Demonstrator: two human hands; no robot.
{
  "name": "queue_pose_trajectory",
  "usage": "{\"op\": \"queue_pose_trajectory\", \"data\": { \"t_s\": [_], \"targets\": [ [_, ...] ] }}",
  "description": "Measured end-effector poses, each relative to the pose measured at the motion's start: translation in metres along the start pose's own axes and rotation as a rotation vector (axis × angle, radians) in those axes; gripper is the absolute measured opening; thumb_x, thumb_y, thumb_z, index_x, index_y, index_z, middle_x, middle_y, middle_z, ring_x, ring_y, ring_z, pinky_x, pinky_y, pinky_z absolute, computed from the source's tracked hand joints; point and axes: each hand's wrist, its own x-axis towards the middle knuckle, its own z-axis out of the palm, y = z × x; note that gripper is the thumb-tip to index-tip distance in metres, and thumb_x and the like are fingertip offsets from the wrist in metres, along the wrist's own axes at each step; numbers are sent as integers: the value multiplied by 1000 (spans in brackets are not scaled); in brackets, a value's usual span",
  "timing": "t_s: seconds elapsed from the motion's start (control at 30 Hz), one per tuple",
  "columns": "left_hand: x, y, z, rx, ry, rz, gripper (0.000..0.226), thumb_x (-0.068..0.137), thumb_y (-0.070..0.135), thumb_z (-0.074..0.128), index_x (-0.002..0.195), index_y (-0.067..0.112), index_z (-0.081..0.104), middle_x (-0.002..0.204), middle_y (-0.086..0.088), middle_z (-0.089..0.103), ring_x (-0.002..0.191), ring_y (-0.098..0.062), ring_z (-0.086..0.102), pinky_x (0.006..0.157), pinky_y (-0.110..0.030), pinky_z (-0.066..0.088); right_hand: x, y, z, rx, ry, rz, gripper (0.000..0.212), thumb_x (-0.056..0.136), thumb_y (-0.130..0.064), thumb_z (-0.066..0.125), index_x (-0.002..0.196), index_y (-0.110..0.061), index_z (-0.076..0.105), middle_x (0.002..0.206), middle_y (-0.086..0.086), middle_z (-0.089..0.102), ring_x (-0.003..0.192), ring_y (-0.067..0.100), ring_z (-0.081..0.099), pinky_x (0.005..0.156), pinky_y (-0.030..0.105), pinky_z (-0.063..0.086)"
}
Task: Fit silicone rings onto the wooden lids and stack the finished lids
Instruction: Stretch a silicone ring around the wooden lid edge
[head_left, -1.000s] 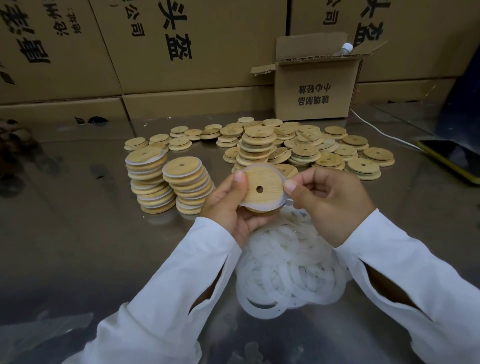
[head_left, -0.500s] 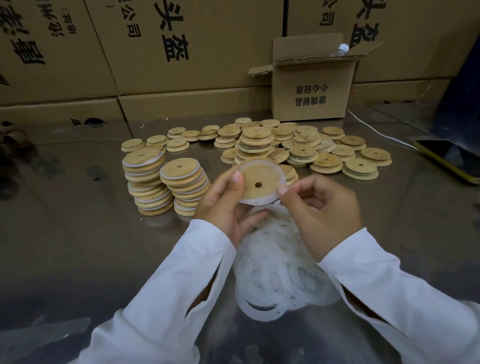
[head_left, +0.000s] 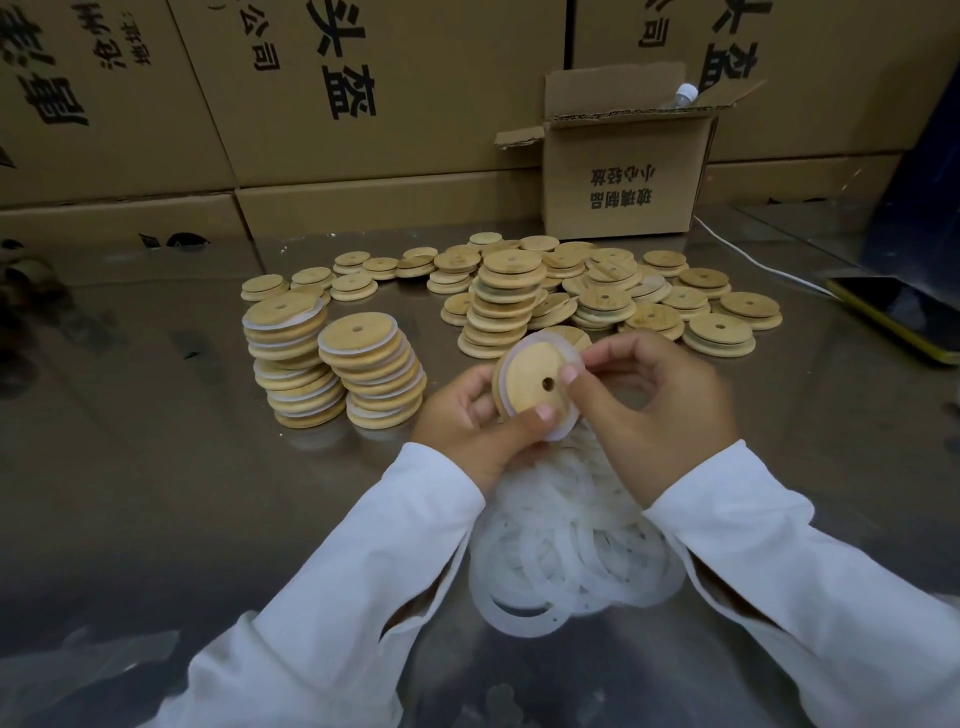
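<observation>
Left grip: fingers hidden behind the held lid, only the thumb shows. Right grip covers the silicone ring at the held lid's right edge (seated there or not, cannot tell). Near side of the held lid: ring pile, top hidden under both wrists. Just behind the held lid: one loose lid, mostly hidden. Far behind it: bottle in the small carton, cap only. Far right of it: yellow-edged flat thing, cut by the frame edge. Far left: dark blurred shape, unidentifiable. Big cartons cut off at top, sleeves at bottom.
</observation>
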Motion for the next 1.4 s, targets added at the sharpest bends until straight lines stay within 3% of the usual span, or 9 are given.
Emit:
{"op": "queue_pose_trajectory", "data": {
  "t_s": [0.13, 0.27, 0.4, 0.5, 0.63, 0.8, 0.9, 1.17, 1.4],
  "targets": [
    [0, 1, -2, 118, -22, 52, 31, 74, -8, 66, 92, 17, 60, 69, 11, 70, 69, -3, 66, 62, -17, 54, -1, 0, -2, -81, -17, -47, 6, 72, -33, 69, 73, -30, 64, 73, -20, 66, 76, -5, 60, 68, 7, 45],
    [-2, 2, 0, 214, -48, 112, 27, 76, -6, 66, 89, 17, 60, 64, 14, 68, 65, 2, 64, 60, -13, 50, -3, -3, -3, -106, -34, -78, 8, 74, -28, 70, 68, -29, 65, 68, -20, 64, 74, -7, 58, 62, -1, 37],
    [0, 5, 0, 175, -23, 121, 14, 81, 4, 61, 89, 15, 62, 70, 7, 68, 66, -2, 64, 62, -16, 51, -2, -6, -4, 0, -105, -26, 9, 74, -23, 71, 66, -26, 65, 71, -13, 66, 70, -3, 60, 63, 3, 41],
    [1, 8, -1, 158, -51, 123, 16, 75, 13, 63, 91, 16, 62, 74, 4, 67, 68, -5, 64, 62, -19, 53, 2, -9, -6, 167, -166, 106, 11, 73, -21, 71, 64, -24, 67, 66, -11, 67, 63, -2, 60, 62, 8, 45],
    [2, 13, -6, 217, -85, 151, 21, 72, 25, 72, 89, 19, 62, 74, 6, 68, 71, -8, 65, 63, -22, 54, 5, -10, -10, 220, -160, 141, 9, 73, -21, 71, 65, -21, 68, 63, -9, 67, 60, -1, 60, 59, 7, 45],
    [2, 19, -10, 244, -111, 160, 23, 68, 22, 63, 91, 21, 62, 73, 9, 69, 73, -7, 65, 62, -21, 55, 6, -10, -10, 223, -147, 129, 14, 74, -20, 70, 61, -23, 66, 56, -14, 63, 54, -3, 55, 55, 7, 42],
    [1, 21, -10, 211, -103, 156, 21, 73, 24, 72, 91, 19, 62, 73, 7, 69, 72, -7, 66, 58, -20, 53, 5, -11, -10, 220, -156, 99, 14, 74, -20, 70, 61, -24, 66, 57, -13, 64, 56, -1, 56, 58, 7, 44],
    [-1, 18, -4, -58, -83, 34, 30, 66, 19, 61, 95, 13, 62, 75, 3, 71, 73, -11, 67, 58, -25, 55, 7, -14, -10, 158, -151, 31, 10, 74, -23, 69, 66, -25, 65, 69, -6, 67, 65, 6, 60, 66, 18, 50],
    [-2, 21, -4, 34, -56, 68, 30, 64, 23, 63, 92, 15, 62, 70, 5, 70, 68, -8, 67, 55, -23, 54, 8, -11, -13, 149, -150, 19, 10, 73, -24, 71, 64, -25, 65, 63, -10, 67, 59, 1, 59, 60, 11, 47]
  ]
}}
